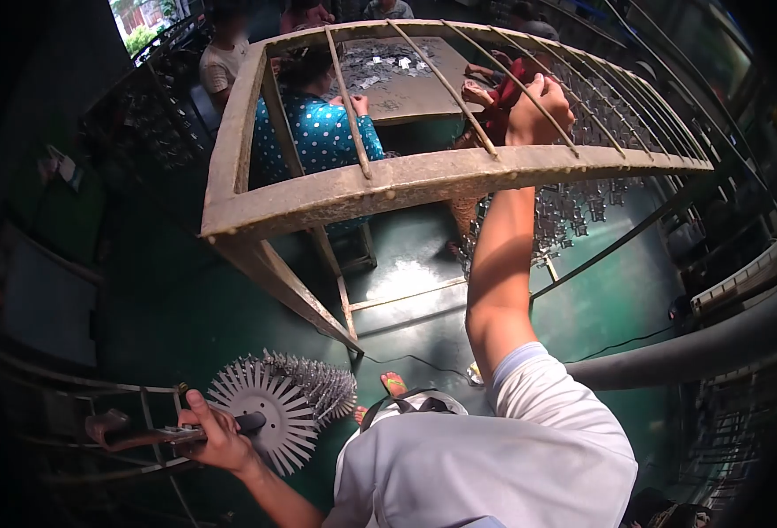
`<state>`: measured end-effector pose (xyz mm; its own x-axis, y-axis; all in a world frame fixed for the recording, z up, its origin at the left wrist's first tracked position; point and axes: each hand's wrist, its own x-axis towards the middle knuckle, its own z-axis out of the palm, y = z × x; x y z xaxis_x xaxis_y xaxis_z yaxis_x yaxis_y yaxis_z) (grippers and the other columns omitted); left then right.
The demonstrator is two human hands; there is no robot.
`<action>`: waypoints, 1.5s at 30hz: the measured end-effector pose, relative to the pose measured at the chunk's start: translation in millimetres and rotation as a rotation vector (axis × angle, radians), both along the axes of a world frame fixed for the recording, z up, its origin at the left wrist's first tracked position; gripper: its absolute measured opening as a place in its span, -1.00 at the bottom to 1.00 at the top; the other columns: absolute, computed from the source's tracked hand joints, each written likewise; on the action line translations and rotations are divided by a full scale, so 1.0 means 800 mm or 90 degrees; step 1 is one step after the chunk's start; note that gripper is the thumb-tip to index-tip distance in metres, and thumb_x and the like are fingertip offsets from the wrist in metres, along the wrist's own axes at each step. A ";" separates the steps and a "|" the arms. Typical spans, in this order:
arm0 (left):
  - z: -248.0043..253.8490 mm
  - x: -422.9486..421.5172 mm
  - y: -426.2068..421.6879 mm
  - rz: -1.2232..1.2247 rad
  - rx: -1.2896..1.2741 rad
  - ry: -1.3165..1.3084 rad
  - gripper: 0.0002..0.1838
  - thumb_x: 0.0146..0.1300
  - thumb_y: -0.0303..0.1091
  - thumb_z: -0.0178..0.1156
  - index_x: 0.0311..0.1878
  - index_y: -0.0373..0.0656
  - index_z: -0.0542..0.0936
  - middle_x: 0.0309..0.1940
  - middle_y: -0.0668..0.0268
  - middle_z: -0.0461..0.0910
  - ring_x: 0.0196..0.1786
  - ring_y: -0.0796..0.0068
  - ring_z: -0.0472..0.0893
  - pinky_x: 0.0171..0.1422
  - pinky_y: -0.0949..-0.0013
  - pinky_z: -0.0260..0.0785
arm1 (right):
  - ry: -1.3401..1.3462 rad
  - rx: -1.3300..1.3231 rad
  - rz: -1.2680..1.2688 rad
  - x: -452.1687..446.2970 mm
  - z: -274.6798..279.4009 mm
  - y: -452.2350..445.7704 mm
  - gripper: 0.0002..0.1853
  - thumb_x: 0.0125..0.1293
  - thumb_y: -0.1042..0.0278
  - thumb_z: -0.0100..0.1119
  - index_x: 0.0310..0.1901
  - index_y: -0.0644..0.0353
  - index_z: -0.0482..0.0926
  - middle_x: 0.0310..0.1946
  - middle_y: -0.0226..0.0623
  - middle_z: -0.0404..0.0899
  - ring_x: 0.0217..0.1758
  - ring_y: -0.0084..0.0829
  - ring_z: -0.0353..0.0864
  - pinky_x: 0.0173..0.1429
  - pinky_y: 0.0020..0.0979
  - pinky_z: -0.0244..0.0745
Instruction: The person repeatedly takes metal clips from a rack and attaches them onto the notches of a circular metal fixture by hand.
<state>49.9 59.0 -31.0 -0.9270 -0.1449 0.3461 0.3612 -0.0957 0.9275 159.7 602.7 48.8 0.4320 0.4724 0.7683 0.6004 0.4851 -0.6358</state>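
Note:
On the left, my left hand (pixel 217 431) is closed round a hooked metal rod (pixel 133 437), thumb pointing up. The rod carries a round slotted disc (pixel 274 422), with rows of small metal pieces (pixel 322 387) behind it. My right arm reaches up under the front rail of a barred metal frame (pixel 388 185). At its end my right hand (pixel 540 113) is closed in a fist beside a rung; what it grips is hidden. Many small metal parts (pixel 573 211) hang below the frame, close to my right forearm.
Beyond the frame, a person in a dotted teal top (pixel 322 132) and other people sit round a table (pixel 419 101) strewn with small parts. A thick dark pipe (pixel 696 348) crosses at right. A thin cable (pixel 415 359) lies on the green floor.

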 end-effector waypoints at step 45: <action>0.011 0.003 0.010 0.051 -0.005 0.051 -0.46 0.38 -0.38 0.32 -0.70 -0.06 0.28 -0.83 0.49 0.15 -0.82 0.71 0.12 -0.72 0.53 -0.05 | -0.150 -0.376 1.284 0.065 -0.231 -0.431 -0.87 0.19 0.68 0.36 -0.21 0.43 0.73 -0.28 -0.12 0.73 -0.26 -0.37 0.69 -0.18 -0.46 0.55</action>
<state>52.3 66.7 -22.0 -0.8818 -0.2149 0.4198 0.4403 -0.0558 0.8961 211.9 258.3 -136.0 -0.9192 0.1974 0.3407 -0.2950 0.2279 -0.9279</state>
